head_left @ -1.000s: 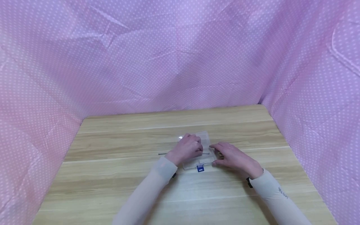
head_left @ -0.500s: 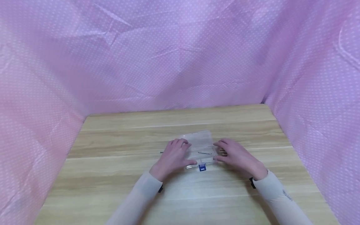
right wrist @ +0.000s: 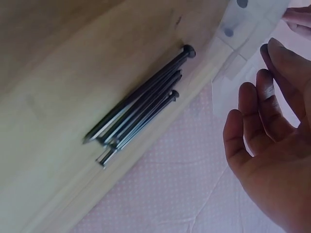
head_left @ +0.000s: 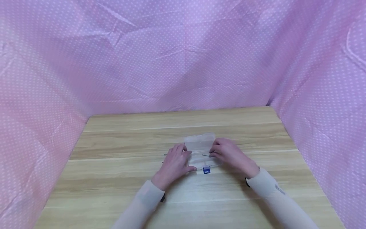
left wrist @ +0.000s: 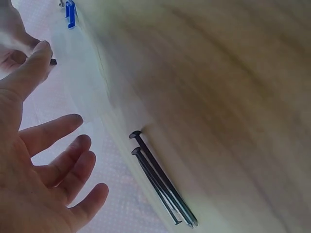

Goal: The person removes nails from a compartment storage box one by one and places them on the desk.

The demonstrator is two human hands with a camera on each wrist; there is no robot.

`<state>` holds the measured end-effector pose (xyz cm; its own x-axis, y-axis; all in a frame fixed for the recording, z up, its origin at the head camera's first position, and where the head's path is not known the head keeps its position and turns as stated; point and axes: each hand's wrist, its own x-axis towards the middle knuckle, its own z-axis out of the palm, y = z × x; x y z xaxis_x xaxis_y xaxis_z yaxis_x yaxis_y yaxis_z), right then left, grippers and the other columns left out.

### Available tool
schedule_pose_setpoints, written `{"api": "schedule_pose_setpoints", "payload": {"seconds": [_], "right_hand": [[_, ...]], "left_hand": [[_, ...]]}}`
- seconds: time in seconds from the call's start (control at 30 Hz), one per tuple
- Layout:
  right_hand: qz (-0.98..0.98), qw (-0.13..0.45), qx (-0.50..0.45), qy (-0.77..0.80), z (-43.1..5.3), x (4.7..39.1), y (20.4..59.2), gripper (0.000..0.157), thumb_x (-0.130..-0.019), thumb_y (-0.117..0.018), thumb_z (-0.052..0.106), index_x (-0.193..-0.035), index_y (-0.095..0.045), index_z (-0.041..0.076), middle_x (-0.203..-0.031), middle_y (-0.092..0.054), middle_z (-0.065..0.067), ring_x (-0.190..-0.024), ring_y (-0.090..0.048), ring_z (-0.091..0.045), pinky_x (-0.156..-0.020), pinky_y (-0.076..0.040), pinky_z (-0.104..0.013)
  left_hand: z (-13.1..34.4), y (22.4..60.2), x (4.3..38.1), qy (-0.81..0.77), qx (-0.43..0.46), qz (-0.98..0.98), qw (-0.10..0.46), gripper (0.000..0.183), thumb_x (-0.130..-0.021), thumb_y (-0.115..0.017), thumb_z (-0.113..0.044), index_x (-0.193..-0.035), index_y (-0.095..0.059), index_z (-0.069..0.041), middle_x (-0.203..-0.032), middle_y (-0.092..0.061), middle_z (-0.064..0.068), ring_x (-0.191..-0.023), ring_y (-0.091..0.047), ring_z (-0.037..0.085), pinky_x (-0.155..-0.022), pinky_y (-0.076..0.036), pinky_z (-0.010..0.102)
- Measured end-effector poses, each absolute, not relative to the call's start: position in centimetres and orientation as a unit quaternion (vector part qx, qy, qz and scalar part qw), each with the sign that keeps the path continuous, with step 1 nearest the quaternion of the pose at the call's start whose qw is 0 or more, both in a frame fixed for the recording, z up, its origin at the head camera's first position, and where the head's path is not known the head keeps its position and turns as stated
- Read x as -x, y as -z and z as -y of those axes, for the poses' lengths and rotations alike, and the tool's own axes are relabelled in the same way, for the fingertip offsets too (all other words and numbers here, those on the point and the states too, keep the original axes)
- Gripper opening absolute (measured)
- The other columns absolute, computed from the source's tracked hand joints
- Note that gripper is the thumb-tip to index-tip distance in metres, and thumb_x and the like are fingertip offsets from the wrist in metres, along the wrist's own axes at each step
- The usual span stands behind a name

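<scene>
A clear plastic box (head_left: 197,161) lies on the table, its lid (head_left: 200,141) folded back away from me. A blue latch (head_left: 206,170) marks its front edge. My right hand (head_left: 230,156) pinches a nail (head_left: 206,155) between thumb and forefinger, over the right part of the box; most of the nail is hidden by the fingers. My left hand (head_left: 174,162) lies along the box's left side, fingers loosely bent and apart, thumb at the front edge. In the left wrist view, several nails (left wrist: 163,182) lie beside the left hand.
Another group of several nails (right wrist: 138,104) lies to the right of the box, beneath the right hand. The wooden table (head_left: 120,184) runs back to pink dotted cloth (head_left: 177,63), which hangs behind it and on both sides.
My left hand has let go over the box and drawn back to its left side. My right hand has moved from the right edge inward and has taken hold of the nail.
</scene>
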<state>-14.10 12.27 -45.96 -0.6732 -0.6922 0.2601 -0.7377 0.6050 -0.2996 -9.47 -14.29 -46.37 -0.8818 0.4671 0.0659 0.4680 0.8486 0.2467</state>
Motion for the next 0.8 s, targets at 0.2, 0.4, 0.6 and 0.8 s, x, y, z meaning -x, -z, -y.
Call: {"api": "schedule_pose_setpoints", "payload": {"seconds": [0.2,0.4,0.6,0.8], "right_hand": [[0.901,0.017,-0.392,-0.184,-11.5,14.6,46.0,0.006,-0.086,-0.085,0.015,-0.091,-0.081,0.016,-0.089,-0.061,0.006,-0.082,-0.055,-0.014,-0.073,-0.05,-0.034],[0.892,-0.007,-0.412,-0.185,-11.2,15.1,45.8,0.008,-0.083,-0.087,0.014,-0.09,-0.083,0.018,-0.086,-0.06,0.008,-0.082,-0.053,-0.011,-0.074,-0.049,-0.031],[0.882,-0.012,-0.443,-0.159,-11.2,15.6,45.9,0.013,-0.078,-0.09,0.013,-0.089,-0.084,0.018,-0.088,-0.061,0.007,-0.085,-0.054,-0.014,-0.076,-0.049,-0.032],[0.88,-0.017,-0.452,-0.142,-11.4,16.0,46.1,0.014,-0.078,-0.089,0.016,-0.091,-0.083,0.019,-0.092,-0.062,0.007,-0.089,-0.055,-0.014,-0.076,-0.047,-0.031]], "left_hand": [[14.3,46.6,9.4,0.11,0.249,0.962,0.009,0.066,-0.079,-0.084,-0.059,-0.122,-0.075,-0.009,-0.115,-0.058,0.006,-0.105,-0.054,0.024,-0.091,-0.051,0.042],[14.2,46.7,9.6,0.105,0.256,0.961,0.006,0.067,-0.08,-0.083,-0.058,-0.126,-0.074,-0.01,-0.116,-0.06,0.005,-0.102,-0.056,0.023,-0.091,-0.052,0.041],[14.2,46.5,9.7,0.106,0.25,0.962,-0.013,0.067,-0.08,-0.083,-0.058,-0.128,-0.074,-0.012,-0.118,-0.061,0.006,-0.105,-0.056,0.024,-0.092,-0.052,0.041],[14.2,46.4,9.9,0.111,0.253,0.961,-0.019,0.067,-0.08,-0.083,-0.057,-0.128,-0.073,-0.011,-0.12,-0.06,0.007,-0.106,-0.056,0.024,-0.093,-0.052,0.042]]}}
